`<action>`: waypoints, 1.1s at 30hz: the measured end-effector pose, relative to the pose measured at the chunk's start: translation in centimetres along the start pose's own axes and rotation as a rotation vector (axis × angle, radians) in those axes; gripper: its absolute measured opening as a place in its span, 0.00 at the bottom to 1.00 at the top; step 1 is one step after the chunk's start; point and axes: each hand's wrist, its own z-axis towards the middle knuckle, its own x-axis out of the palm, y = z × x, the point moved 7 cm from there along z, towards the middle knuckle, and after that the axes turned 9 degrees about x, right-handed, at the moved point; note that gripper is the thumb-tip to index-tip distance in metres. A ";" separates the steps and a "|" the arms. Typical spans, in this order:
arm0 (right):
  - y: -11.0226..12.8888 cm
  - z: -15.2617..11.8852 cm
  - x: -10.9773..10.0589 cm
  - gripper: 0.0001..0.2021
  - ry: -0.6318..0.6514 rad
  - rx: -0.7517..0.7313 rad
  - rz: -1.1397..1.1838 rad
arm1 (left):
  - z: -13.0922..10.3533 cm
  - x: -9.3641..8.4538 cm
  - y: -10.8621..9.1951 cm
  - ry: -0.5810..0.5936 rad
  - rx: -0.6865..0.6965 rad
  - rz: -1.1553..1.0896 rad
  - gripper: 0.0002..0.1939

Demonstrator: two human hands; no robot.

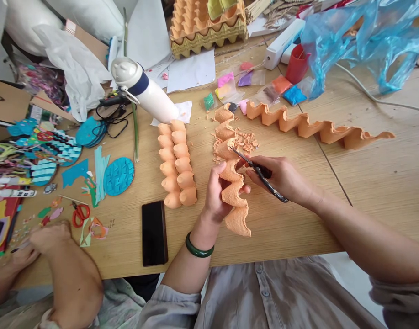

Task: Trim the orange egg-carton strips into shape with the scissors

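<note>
My left hand (219, 194) is wrapped around an orange egg carton strip (234, 194), a wavy row of cups running away from me. In my right hand (281, 176) is a pair of black-handled scissors (264, 177), its blades reaching to the strip's left-facing edge near the middle cups. Small orange carton scraps (245, 142) are heaped on the table beside the strip's far half. Another uncut-looking egg carton strip (308, 125) lies to the right, beyond my right hand. Two rows of orange cone-shaped cups (177, 164) stand to the left.
A black phone (154, 233) lies left of my forearm. Behind the cups stands a white bottle (144, 89). Stacked egg trays (209, 27), small coloured packets (226, 84), a red cup (297, 64) and a blue plastic bag (363, 45) are farther back. A co-worker's hands (41, 242) are at left, near red scissors (81, 214).
</note>
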 end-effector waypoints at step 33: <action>0.0 -0.3 -0.7 0.20 -0.204 0.001 -0.319 | 0.5 -0.4 0.8 0.009 -0.143 -0.248 0.21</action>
